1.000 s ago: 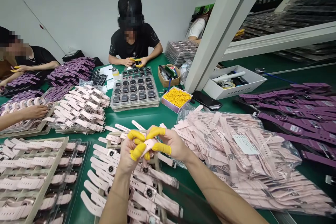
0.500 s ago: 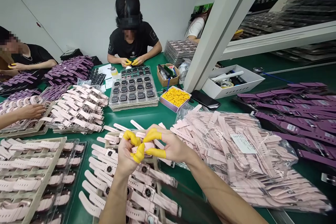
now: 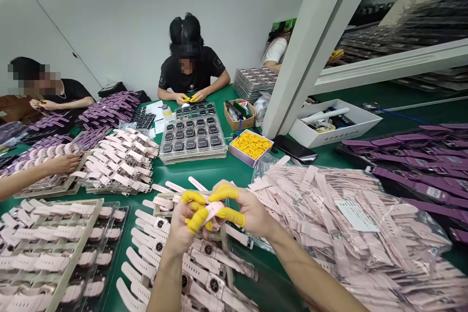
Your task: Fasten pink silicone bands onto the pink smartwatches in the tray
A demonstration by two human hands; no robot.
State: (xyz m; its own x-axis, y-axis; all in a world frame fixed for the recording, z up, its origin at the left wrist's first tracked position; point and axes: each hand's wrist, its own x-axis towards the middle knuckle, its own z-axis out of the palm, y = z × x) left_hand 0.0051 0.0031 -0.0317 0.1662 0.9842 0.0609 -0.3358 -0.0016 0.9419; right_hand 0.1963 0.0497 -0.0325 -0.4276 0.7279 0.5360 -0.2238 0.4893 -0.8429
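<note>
Pale pink and bent, a slim watch strap (image 3: 213, 210) is held above the green desk (image 3: 179, 171), pinched from both sides. The left hand (image 3: 182, 226), its fingers curled inward, grips one side; the right hand (image 3: 252, 212) has thumb and forefinger closed on the other. Yellow rubbery finger cots (image 3: 197, 220) cover the gripping fingertips, which hide whether a watch case is attached. Beneath lie rows of pink-strapped watches (image 3: 215, 284) with round black sensors. Transparent plastic bagging (image 3: 357, 215) full of pale pink straps lies just beside the right forearm (image 3: 307, 265).
</note>
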